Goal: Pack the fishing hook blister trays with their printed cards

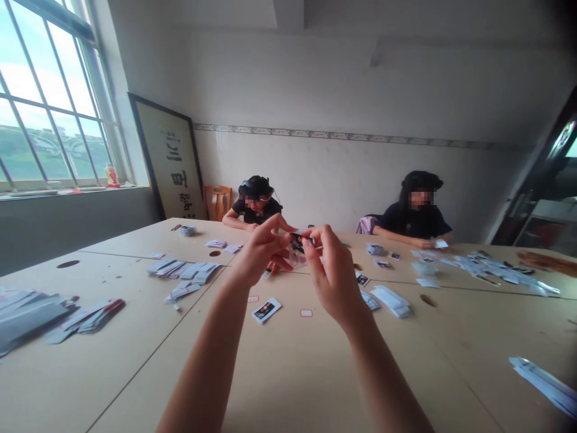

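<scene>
In front of me, above the table, both my hands are raised round a small dark picture card. My right hand pinches the card between thumb and fingers. At the card's left side, the fingers of my left hand close on what looks like a clear plastic sleeve; its edges are hard to make out. Below my hands a small white-bordered picture card lies on the table. To its right is a white label with a red border. An orange-red object is partly hidden behind my left hand.
Stacks of white paper packets spread across the left of the table. More packets lie right of my hands, with a strewn pile farther right. Two people sit across, one holding a white card. Round holes pierce the tabletop.
</scene>
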